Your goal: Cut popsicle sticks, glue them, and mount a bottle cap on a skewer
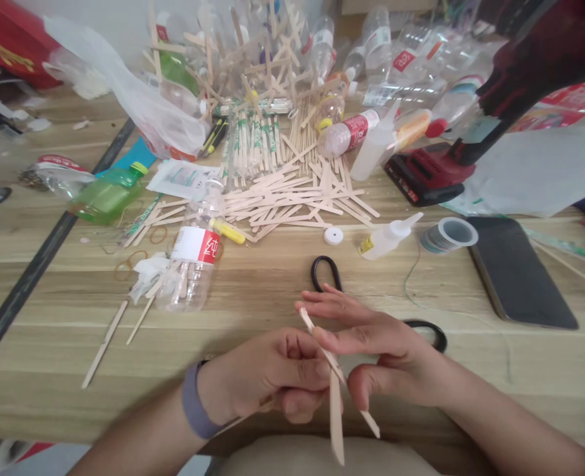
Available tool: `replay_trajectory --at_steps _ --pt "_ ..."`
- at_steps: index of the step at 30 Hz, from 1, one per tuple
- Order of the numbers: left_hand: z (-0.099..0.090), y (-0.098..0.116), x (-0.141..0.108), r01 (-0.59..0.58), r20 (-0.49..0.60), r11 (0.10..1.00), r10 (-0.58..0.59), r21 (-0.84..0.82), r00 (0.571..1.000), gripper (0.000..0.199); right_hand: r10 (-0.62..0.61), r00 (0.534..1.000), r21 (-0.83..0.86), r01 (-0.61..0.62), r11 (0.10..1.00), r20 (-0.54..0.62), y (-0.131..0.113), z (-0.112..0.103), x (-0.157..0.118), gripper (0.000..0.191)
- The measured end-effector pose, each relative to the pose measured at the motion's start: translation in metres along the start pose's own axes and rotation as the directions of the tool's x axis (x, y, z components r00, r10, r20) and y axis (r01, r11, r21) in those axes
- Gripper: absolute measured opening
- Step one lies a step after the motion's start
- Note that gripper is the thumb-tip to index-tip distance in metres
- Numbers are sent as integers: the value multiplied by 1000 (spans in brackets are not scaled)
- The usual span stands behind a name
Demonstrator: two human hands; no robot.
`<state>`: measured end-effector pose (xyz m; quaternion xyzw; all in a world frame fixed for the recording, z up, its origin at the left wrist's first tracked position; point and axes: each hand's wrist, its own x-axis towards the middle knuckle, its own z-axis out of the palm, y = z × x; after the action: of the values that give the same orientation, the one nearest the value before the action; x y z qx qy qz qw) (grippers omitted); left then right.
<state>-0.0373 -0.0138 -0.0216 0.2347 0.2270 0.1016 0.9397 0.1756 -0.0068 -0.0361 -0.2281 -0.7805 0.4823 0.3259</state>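
My left hand, with a purple band on its wrist, is closed with thumb and fingers on crossed wooden craft sticks. One stick points down toward me; another slants from upper left to lower right. My right hand has its fingers apart, the index fingertip touching the slanted stick's upper part and the thumb beside its lower part. Beneath my right hand lie what look like scissors, with one black handle loop showing beyond my fingers and another black loop near my wrist; the rest is hidden.
Loose craft sticks are heaped mid-table. A plastic bottle stands left, near a green bottle. To the right are a glue bottle, a thread spool, a phone and a red-black power tool.
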Motion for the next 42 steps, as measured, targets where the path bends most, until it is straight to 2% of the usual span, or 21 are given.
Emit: replay_trajectory --at_steps 5,15,25,29,32,35,42 --pt "2 2 0 -7 3 1000 7 21 1000 40 -6 1000 10 6 1000 -10 -1 1 0 64" --pt "-2 0 0 45 -67 997 -41 63 997 44 -17 999 13 18 1000 -38 1 4 -2 63" --pt "2 3 -1 27 -31 998 -25 60 999 43 -20 999 34 21 999 -35 1 5 -1 61" --pt "5 7 -2 7 0 996 -7 88 1000 34 -28 999 19 29 999 -33 2 5 -1 61" --pt "4 7 -1 3 10 996 -4 86 1000 37 -32 999 5 33 999 -35 2 5 -1 61" --pt "2 6 0 -4 9 997 3 82 1000 41 -27 999 -10 26 1000 -45 1 6 -1 63" --pt "4 8 -2 4 3 997 -5 78 1000 36 -28 999 -10 28 1000 -43 2 6 -2 61"
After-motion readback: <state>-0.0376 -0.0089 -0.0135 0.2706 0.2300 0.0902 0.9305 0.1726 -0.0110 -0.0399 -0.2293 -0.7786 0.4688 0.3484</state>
